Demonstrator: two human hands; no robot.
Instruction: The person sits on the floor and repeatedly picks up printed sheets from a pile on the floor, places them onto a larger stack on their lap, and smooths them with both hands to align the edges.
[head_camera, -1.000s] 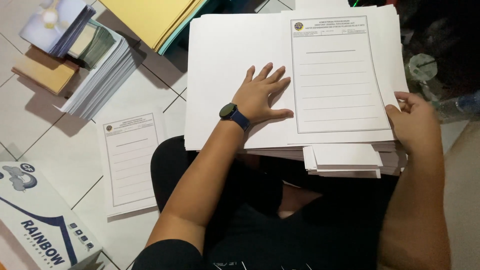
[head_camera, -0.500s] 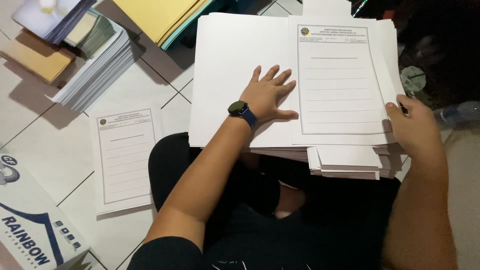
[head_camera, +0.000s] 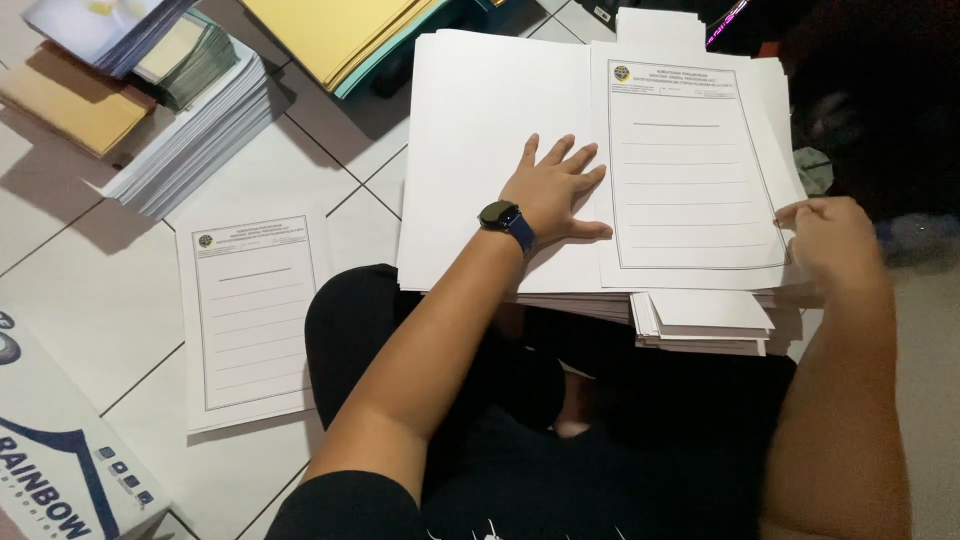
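Your left hand (head_camera: 555, 190) lies flat, fingers spread, on the blank sheet (head_camera: 470, 150). Your right hand (head_camera: 830, 240) pinches the printed form's (head_camera: 690, 165) right edge beside it.

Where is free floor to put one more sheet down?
Bare tiles lie between the paper stacks, the floor form and the lap pile. The lap pile is crowded: left hand flat, right hand at its edge.

Bright overhead light, soft shadows beside the paper stacks, dim blurred upper right corner.
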